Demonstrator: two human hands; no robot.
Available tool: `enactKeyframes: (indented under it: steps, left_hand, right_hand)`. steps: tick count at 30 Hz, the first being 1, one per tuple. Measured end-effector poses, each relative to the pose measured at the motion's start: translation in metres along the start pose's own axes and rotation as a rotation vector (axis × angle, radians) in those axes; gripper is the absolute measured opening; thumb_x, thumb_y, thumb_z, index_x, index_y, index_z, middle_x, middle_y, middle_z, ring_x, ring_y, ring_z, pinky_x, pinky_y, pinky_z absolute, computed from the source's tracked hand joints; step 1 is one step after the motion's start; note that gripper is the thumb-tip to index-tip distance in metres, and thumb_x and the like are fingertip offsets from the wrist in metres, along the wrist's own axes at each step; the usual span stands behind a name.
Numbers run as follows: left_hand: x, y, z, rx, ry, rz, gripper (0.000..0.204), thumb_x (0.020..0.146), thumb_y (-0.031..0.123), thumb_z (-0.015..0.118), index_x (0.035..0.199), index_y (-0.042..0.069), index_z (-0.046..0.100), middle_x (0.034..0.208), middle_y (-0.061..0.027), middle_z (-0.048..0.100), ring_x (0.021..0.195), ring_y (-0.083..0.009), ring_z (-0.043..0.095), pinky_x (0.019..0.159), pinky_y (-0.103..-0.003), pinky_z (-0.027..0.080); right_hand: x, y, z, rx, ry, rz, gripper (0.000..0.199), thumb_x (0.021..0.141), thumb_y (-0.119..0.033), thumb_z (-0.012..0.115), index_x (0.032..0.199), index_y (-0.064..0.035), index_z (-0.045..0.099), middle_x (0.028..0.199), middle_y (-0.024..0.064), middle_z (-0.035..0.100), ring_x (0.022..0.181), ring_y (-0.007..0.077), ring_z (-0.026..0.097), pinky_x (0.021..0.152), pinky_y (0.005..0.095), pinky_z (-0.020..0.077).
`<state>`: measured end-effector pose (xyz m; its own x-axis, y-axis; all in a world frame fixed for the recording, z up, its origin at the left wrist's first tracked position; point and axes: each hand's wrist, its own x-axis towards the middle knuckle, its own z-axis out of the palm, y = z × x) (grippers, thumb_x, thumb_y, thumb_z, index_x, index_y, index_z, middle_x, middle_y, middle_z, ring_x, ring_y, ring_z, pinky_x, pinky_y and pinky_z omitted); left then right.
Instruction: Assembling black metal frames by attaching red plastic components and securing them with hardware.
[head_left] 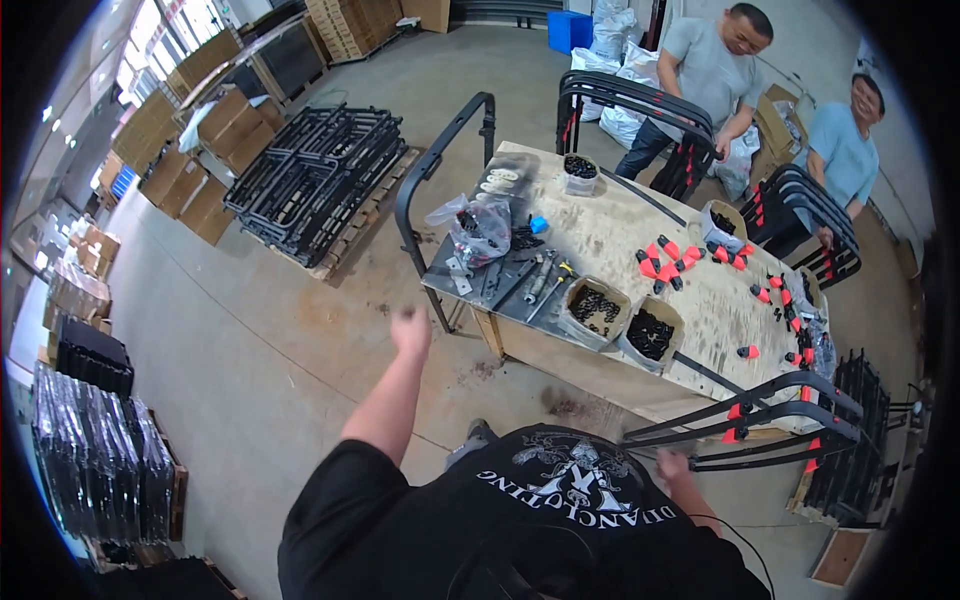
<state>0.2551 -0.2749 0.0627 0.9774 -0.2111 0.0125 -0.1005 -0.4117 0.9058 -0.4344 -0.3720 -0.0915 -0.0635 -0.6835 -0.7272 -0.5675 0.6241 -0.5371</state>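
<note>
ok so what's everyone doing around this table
Three people are around a wooden table. The camera wearer's right hand is by the ends of some bent black frames; whether it grips them is unclear. The left hand is held out over the floor. Across the table, one co-worker and another each have a hand on other bent frames. Red-and-black pieces lie on the tabletop, with small black parts in open boxes.
</note>
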Motion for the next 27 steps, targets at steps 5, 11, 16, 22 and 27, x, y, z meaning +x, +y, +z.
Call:
enactKeyframes:
  steps: [5, 11, 16, 22, 27]
  left_hand:
    - [0.124, 0.158, -0.004, 0.193, 0.136, 0.741, 0.066, 0.075, 0.035, 0.082, 0.128, 0.003, 0.057, 0.122, -0.0212, 0.062, 0.111, -0.0376, 0.060, 0.097, -0.044, 0.048]
    - [0.225, 0.134, 0.029, -0.218, -0.807, 0.070, 0.040, 0.075, 0.032, 0.082, 0.096, 0.002, 0.066, 0.074, -0.0082, 0.067, 0.061, -0.0207, 0.064, 0.059, -0.034, 0.051]
    - [0.264, 0.106, 0.002, -0.176, -0.513, 0.097, 0.027, 0.077, 0.025, 0.077, 0.086, 0.002, 0.065, 0.067, -0.0027, 0.061, 0.055, -0.0131, 0.057, 0.053, -0.031, 0.046]
    - [0.211, 0.054, -0.071, -0.446, -0.397, 0.008, 0.011, 0.083, 0.012, 0.069, 0.085, 0.007, 0.059, 0.064, 0.0018, 0.053, 0.049, -0.0106, 0.049, 0.046, -0.028, 0.040]
    - [0.078, 0.035, -0.086, -0.419, -0.312, 0.028, 0.010, 0.086, 0.012, 0.066, 0.087, 0.008, 0.057, 0.064, 0.0009, 0.052, 0.049, -0.0115, 0.047, 0.045, -0.029, 0.039]
  right_hand:
    - [-0.113, -0.142, 0.106, -0.243, -0.163, -0.357, 0.034, 0.088, -0.033, 0.070, 0.096, -0.0002, 0.070, 0.073, 0.0074, 0.066, 0.061, 0.0164, 0.061, 0.055, 0.0347, 0.0491]
    - [-0.161, -0.141, 0.135, -0.423, -0.088, -0.448, 0.040, 0.087, -0.036, 0.070, 0.103, 0.0001, 0.072, 0.090, 0.0148, 0.074, 0.084, 0.0239, 0.070, 0.078, 0.0362, 0.0547]
    - [-0.160, -0.023, 0.070, -0.567, 0.047, 0.014, 0.044, 0.081, -0.039, 0.068, 0.105, -0.0024, 0.074, 0.103, 0.0189, 0.075, 0.099, 0.0340, 0.072, 0.090, 0.0417, 0.0547]
    - [-0.098, 0.151, -0.012, -0.980, -0.058, -0.265, 0.046, 0.080, -0.044, 0.066, 0.091, 0.0001, 0.075, 0.095, 0.0222, 0.074, 0.094, 0.0368, 0.072, 0.085, 0.0451, 0.0549]
    - [-0.133, 0.010, 0.032, -0.603, 0.026, -0.275, 0.043, 0.085, -0.041, 0.065, 0.095, 0.0003, 0.073, 0.093, 0.0203, 0.073, 0.090, 0.0350, 0.072, 0.083, 0.0436, 0.0553]
